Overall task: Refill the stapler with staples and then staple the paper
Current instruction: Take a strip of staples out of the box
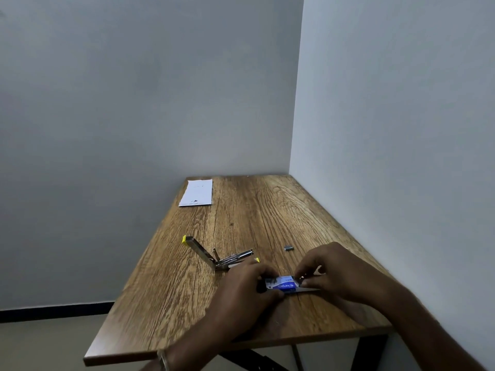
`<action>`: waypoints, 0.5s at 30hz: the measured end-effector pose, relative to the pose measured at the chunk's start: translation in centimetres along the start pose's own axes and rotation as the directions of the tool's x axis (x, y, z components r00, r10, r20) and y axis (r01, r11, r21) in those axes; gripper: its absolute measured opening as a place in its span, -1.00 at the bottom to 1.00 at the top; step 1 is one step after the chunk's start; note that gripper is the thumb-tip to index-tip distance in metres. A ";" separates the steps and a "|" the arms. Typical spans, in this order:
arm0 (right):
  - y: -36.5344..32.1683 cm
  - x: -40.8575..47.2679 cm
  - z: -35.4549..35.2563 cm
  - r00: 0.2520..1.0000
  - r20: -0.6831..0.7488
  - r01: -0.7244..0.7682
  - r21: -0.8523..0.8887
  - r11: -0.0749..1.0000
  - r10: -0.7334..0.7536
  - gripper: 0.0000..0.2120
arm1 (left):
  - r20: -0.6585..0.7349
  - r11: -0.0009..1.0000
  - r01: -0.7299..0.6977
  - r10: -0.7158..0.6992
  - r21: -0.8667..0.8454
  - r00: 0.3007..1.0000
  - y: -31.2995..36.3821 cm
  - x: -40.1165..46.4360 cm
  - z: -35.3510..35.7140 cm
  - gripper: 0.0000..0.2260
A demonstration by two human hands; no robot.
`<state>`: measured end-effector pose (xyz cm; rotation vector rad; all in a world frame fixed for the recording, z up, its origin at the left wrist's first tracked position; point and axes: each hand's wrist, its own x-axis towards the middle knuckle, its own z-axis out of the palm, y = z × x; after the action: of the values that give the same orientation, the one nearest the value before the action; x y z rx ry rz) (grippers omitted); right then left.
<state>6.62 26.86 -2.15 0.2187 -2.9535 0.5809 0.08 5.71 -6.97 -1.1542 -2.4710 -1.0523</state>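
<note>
Both hands work on a small staple box [281,283], a flat cardboard packet printed blue and white, held low over the near part of the wooden surface [241,210]. The left hand [247,286] curls its fingers round the box's left end, while the right hand [330,271] pinches the right end between thumb and fingertips, where a pale flap or inner tray pokes out.

Just left of the hands, the stapler [217,254] lies swung wide open: a shiny metal body forming a V, one arm rising up and left to a yellow plastic tip, the other lying along the surface toward a second yellow tip beside the left hand. A small grey metallic strip of staples [288,247] rests alone beyond the right hand.

At the far left corner lies a white rectangular sheet of paper [197,192], flat, well apart from everything else. The surface shows brown grain with dark streaks and sits in a corner of plain pale walls.
</note>
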 end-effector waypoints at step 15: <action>0.6 -0.7 0.6 0.967 -0.241 -0.026 0.229 0.973 0.083 -0.85 | 0.009 1.000 0.019 -0.019 0.008 1.000 0.3 -0.1 -0.1 -0.69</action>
<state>7.13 27.24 -3.04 0.0765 -2.6562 0.8812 0.32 5.69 -6.80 -1.1380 -2.4959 -1.0441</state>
